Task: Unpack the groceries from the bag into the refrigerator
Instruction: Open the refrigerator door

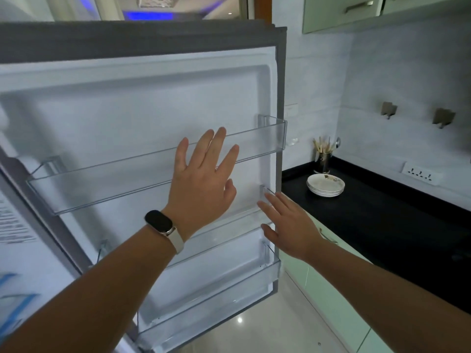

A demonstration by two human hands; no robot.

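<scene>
The refrigerator door (pixel 127 103) stands open in front of me, its white inner side facing me. Three clear plastic door shelves cross it; the upper shelf (pixel 254 143), the middle shelf (pixel 237 220) and the lower shelf (pixel 229 301) hold nothing. My left hand (pixel 204 184), with a dark smartwatch on the wrist, is spread flat in front of the upper shelf. My right hand (pixel 288 225) is open with fingers reaching to the door's right edge by the middle shelf. Neither hand holds anything. No bag or groceries are in view.
A black countertop (pixel 382 220) runs along the right wall, with a stack of white plates (pixel 325 185) and a metal utensil holder (pixel 323 159). Pale green cabinets (pixel 328 301) sit below it. A wall socket strip (pixel 421 172) and two hooks are on the tiles.
</scene>
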